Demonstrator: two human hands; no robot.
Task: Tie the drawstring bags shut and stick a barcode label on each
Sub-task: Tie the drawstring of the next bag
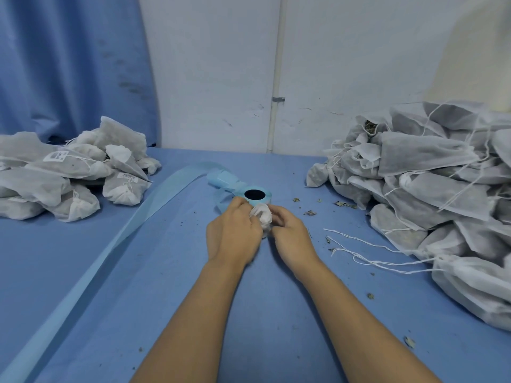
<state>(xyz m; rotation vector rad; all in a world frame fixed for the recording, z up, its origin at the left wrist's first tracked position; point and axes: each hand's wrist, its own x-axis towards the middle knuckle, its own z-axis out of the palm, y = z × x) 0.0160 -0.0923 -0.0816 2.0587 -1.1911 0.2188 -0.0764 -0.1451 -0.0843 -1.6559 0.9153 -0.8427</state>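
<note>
Step in hand: tying. The left hand and right hand are brought together over the counter, both with fingers curled in on one drawstring bag. The bag sits between them, its gathered white top showing above the knuckles. The cord itself is hidden by the fingers, so whether the knot is done cannot be told.

Just beyond the fingertips stands the label roll, nearly touching the bag. From it a blue backing strip runs off past the left hand toward the near edge.

Well out to the left of the left hand lies the finished pile; at least two of its bags carry barcode labels. Well out to the right of the right hand lies the larger untied pile, its loose strings trailing toward the right wrist.

Assessment: this bag carries no visible label. The next move calls for the knot to be drawn tight. One hand must then go forward to the roll and peel a label while the other steadies the bag.
</note>
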